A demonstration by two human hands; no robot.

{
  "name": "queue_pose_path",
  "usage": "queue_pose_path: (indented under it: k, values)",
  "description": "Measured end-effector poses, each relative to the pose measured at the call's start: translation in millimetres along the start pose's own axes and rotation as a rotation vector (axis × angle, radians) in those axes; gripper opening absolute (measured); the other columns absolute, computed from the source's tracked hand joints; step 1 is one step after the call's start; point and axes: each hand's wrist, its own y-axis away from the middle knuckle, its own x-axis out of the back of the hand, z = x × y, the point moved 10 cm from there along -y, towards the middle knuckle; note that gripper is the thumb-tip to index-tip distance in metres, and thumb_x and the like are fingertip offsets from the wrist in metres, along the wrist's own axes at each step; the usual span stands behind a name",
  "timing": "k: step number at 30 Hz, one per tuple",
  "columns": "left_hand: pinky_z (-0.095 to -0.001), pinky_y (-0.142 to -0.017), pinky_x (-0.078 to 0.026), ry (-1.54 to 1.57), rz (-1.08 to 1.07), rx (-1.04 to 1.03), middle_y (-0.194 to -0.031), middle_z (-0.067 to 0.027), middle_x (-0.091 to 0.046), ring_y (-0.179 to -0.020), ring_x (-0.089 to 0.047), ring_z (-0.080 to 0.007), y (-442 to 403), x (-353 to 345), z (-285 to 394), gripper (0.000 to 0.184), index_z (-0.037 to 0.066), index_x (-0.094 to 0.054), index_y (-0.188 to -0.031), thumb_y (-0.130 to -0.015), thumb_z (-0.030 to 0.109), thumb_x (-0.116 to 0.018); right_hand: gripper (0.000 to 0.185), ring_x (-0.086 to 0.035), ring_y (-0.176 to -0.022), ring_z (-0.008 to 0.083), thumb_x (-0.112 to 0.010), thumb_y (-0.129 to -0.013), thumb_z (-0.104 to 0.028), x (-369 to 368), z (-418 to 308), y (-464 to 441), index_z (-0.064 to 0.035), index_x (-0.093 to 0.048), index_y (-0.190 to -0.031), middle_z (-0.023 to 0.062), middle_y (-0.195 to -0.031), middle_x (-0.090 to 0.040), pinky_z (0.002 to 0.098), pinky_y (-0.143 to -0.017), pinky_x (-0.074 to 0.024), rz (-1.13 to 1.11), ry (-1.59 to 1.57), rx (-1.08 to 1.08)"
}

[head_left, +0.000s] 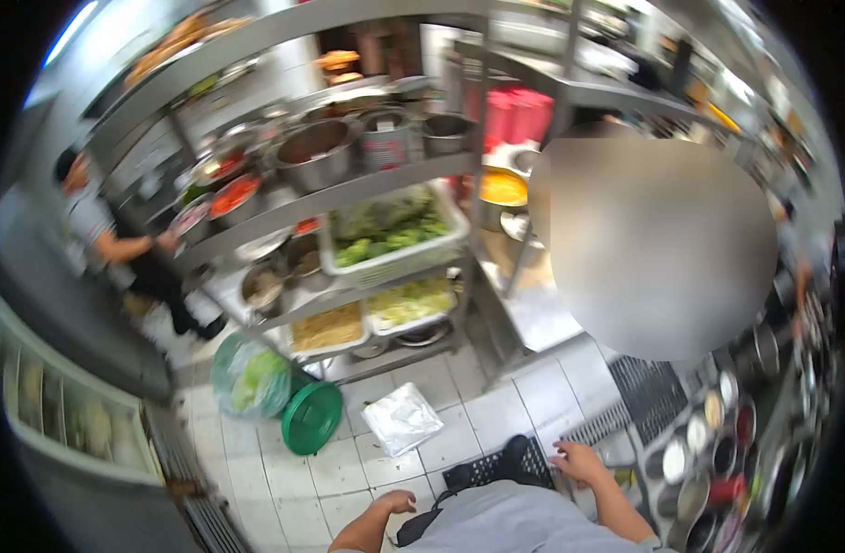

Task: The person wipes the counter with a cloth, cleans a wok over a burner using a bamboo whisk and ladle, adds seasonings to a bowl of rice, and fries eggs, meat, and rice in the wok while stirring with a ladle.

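My left hand [396, 501] hangs low in front of my body, fingers curled inward, and nothing shows in it. My right hand [579, 463] is held out at my right side, fingers bent but apart, holding nothing. It is nearest the metal counter with several round containers of food [699, 431] on the right. On the tiled floor ahead of my hands lies a white plastic-looking packet [402, 419], apart from both. Beside it, a green round lid [313, 417] leans near a clear bag with green leaves [259, 380].
Ahead stands a metal shelf rack [348, 192] with metal pots, a white crate of green vegetables [399, 267] and trays of chopped food [328, 329]. A co-worker [104, 235] stands at the left. A large blurred patch covers the right. Black perforated mats [645, 392] lie on the floor.
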Motion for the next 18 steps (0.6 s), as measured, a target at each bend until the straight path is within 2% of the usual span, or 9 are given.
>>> queue_pose_path:
  k: [3,6,9,11,12,13,16,17,18]
  values:
    - [-0.0424,-0.095,-0.049,-0.124,-0.034,-0.047,-0.114,-0.0157,-0.068,-0.111,-0.062,-0.0336,-36,53,7,0.028,0.016,-0.071,-0.107,-0.083,0.025,-0.06,0.05,-0.069,-0.091,0.0327,-0.069,-0.084,-0.039,-73,92,76,-0.0004,-0.066,-0.116,0.0188,-0.096,-0.072,0.0409,-0.082,-0.0537,-0.006,-0.171,-0.218]
    - [-0.043,-0.093,-0.051,-0.205,0.068,-0.035,-0.109,-0.0164,-0.069,-0.106,-0.064,-0.0342,-73,104,44,0.025,0.015,-0.074,-0.098,-0.084,0.025,-0.056,0.044,-0.071,-0.078,0.0316,-0.068,-0.087,-0.032,-140,179,151,0.0015,-0.066,-0.114,0.0199,-0.092,-0.072,0.0419,-0.072,-0.0559,0.062,-0.25,-0.428]
    - [-0.0444,-0.091,-0.051,-0.305,0.14,-0.144,-0.107,-0.0162,-0.07,-0.102,-0.065,-0.0354,-95,125,109,0.026,0.013,-0.074,-0.094,-0.084,0.027,-0.055,0.033,-0.07,-0.066,0.0284,-0.065,-0.089,-0.025,-239,272,242,0.0021,-0.067,-0.108,0.0186,-0.084,-0.071,0.0411,-0.057,-0.0554,0.313,-0.826,-0.956]
    - [-0.0445,-0.087,-0.053,-0.335,0.187,-0.203,-0.101,-0.0151,-0.071,-0.097,-0.066,-0.037,-108,123,145,0.026,0.011,-0.074,-0.09,-0.084,0.028,-0.055,0.022,-0.068,-0.064,0.0264,-0.064,-0.091,-0.023,-283,277,284,-0.0029,-0.066,-0.102,0.0113,-0.078,-0.066,0.043,-0.055,-0.0547,0.387,-1.04,-1.144]
    - [-0.044,-0.086,-0.053,-0.338,0.144,-0.228,-0.098,-0.0147,-0.071,-0.095,-0.066,-0.0362,-114,116,159,0.025,0.011,-0.074,-0.089,-0.084,0.028,-0.056,0.017,-0.067,-0.064,0.0254,-0.064,-0.092,-0.021,-310,279,308,-0.0053,-0.066,-0.099,0.0077,-0.075,-0.064,0.0439,-0.054,-0.0543,0.435,-1.158,-1.242]
    - [-0.0436,-0.084,-0.053,-0.346,0.095,-0.257,-0.096,-0.0143,-0.071,-0.093,-0.067,-0.0355,-118,108,177,0.023,0.012,-0.074,-0.089,-0.083,0.028,-0.057,0.016,-0.065,-0.06,0.0249,-0.061,-0.093,-0.019,-310,262,316,-0.0049,-0.066,-0.099,0.0079,-0.073,-0.063,0.0404,-0.051,-0.0543,0.405,-1.176,-1.213]
    - [-0.0411,-0.077,-0.054,-0.348,-0.079,-0.329,-0.087,-0.012,-0.072,-0.084,-0.069,-0.0308,-115,82,219,0.017,0.014,-0.073,-0.085,-0.079,0.027,-0.065,0.017,-0.066,-0.062,0.0249,-0.062,-0.093,-0.019,-368,264,330,-0.0045,-0.066,-0.099,0.0087,-0.075,-0.065,0.0398,-0.052,-0.0544,0.392,-1.244,-1.145]
    - [-0.0409,-0.077,-0.054,-0.384,-0.122,-0.32,-0.086,-0.0117,-0.072,-0.083,-0.069,-0.0299,-116,70,225,0.016,0.014,-0.073,-0.084,-0.078,0.028,-0.067,0.017,-0.067,-0.064,0.0237,-0.062,-0.093,-0.02,-332,233,341,-0.0037,-0.067,-0.093,0.0087,-0.076,-0.067,0.0398,-0.055,-0.055,0.424,-1.174,-1.216]
    - [-0.0407,-0.076,-0.054,-0.422,-0.159,-0.307,-0.086,-0.0113,-0.072,-0.083,-0.069,-0.029,-119,57,229,0.016,0.014,-0.073,-0.083,-0.077,0.028,-0.068,0.018,-0.068,-0.064,0.0229,-0.062,-0.091,-0.02,-349,240,347,-0.0041,-0.069,-0.093,0.0089,-0.077,-0.069,0.0384,-0.056,-0.0556,0.432,-1.154,-1.211]
